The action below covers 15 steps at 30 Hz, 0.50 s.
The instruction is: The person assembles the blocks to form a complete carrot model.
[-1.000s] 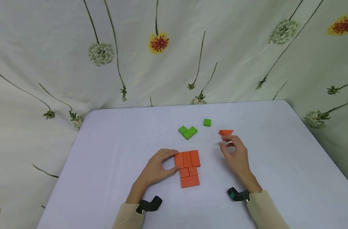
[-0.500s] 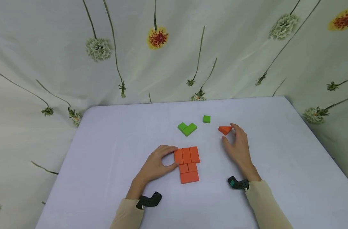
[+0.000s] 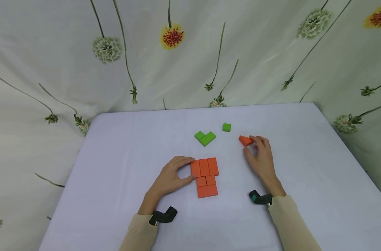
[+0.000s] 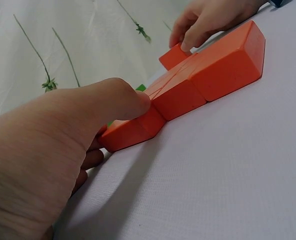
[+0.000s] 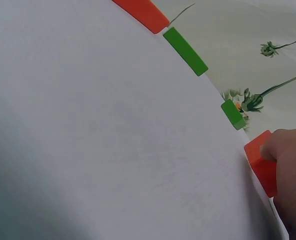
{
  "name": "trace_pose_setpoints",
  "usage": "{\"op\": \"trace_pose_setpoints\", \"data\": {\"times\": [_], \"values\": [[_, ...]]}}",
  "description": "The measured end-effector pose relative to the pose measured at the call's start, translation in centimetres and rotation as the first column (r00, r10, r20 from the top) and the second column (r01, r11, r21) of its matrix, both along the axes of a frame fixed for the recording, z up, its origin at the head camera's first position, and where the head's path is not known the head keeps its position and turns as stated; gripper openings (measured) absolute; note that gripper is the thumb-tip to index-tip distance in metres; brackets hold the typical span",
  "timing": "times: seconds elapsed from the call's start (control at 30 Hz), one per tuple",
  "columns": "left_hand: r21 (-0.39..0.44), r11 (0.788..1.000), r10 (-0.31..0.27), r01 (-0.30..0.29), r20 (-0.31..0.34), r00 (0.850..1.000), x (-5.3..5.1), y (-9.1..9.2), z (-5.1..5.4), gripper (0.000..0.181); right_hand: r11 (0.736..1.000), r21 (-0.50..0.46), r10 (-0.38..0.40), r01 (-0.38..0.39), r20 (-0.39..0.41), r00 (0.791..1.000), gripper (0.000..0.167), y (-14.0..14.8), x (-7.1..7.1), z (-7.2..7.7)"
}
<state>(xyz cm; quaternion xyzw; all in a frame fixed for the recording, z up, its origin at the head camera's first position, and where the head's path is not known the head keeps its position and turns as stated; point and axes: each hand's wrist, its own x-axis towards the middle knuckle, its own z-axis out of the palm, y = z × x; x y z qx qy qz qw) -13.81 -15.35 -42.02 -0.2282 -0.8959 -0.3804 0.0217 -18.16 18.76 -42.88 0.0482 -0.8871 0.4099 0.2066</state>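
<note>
Several orange blocks (image 3: pixel 204 167) lie edge to edge on the table, three upright in a row above two smaller ones and a wide one. My left hand (image 3: pixel 169 177) pinches the row's leftmost block (image 3: pixel 195 168) by its ends; in the left wrist view the left thumb presses its near corner. Farther right and back, my right hand (image 3: pixel 262 162) pinches an orange triangular block (image 3: pixel 245 141), which has turned at an angle. The right wrist view shows the right thumb against the triangular block (image 5: pixel 260 162); the other right fingers are hidden there.
Behind the orange blocks, two green blocks (image 3: pixel 206 138) touch in a V shape. A small green block (image 3: pixel 226 127) lies between them and the triangular block, farther back. A flower-patterned cloth (image 3: pixel 256 42) hangs behind the white table (image 3: pixel 115 146).
My right hand has reached around the triangular block and taken hold of it, and the block has rotated. The left hand keeps its place. The head view has tilted slightly.
</note>
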Motion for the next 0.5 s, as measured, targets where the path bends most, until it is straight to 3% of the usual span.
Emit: {"op": "trace_pose_setpoints", "data": {"times": [0.3, 0.5], "values": [[-0.002, 1.0, 0.009, -0.009, 0.004, 1.0, 0.23, -0.06, 0.06, 0.052, 0.999, -0.014, -0.031, 0.031, 0.027, 0.999, 0.033, -0.11, 0.15, 0.24], [0.009, 1.0, 0.004, -0.004, 0.002, 1.0, 0.05, -0.09, 0.0, 0.052, 0.999, -0.032, -0.022, 0.022, -0.016, 1.0, 0.031, -0.19, 0.27, 0.31]]}}
